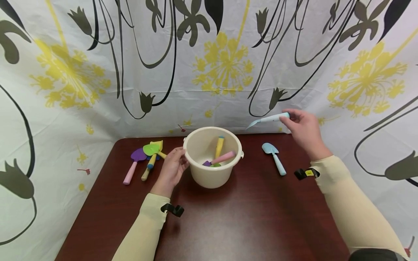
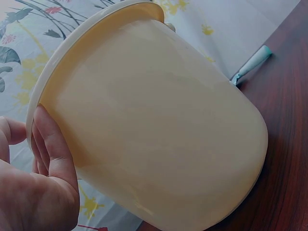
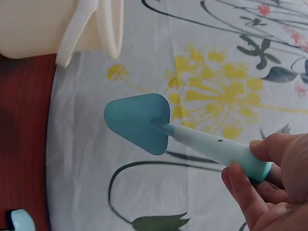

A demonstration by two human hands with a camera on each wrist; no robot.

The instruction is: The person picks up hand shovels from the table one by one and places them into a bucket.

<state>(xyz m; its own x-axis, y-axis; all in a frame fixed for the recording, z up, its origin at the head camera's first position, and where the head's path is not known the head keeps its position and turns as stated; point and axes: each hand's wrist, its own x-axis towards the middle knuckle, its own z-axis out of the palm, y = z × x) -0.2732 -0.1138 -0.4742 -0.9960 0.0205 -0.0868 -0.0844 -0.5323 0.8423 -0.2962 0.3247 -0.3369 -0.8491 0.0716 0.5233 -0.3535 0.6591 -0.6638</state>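
A cream bucket (image 1: 210, 177) stands upright on the table, and my left hand (image 1: 172, 168) pinches its rim on the left side. The left wrist view shows the thumb and fingers of that hand at the rim of the bucket (image 2: 163, 115). Inside the bucket lie a yellow-handled tool (image 1: 220, 146) and a pink-handled tool (image 1: 225, 157), their heads partly hidden. My right hand (image 1: 305, 132) holds a light blue toy trowel (image 1: 272, 118) by its handle end, raised right of the bucket. In the right wrist view the trowel (image 3: 139, 122) has a broad blue blade.
Another light blue trowel (image 1: 277, 163) lies on the dark red table (image 1: 248, 224), right of the bucket. At the left lie a purple shovel with pink handle (image 1: 130, 172), a green shovel (image 1: 151, 149) and other overlapping toy tools. A patterned cloth (image 1: 225, 108) hangs behind the table.
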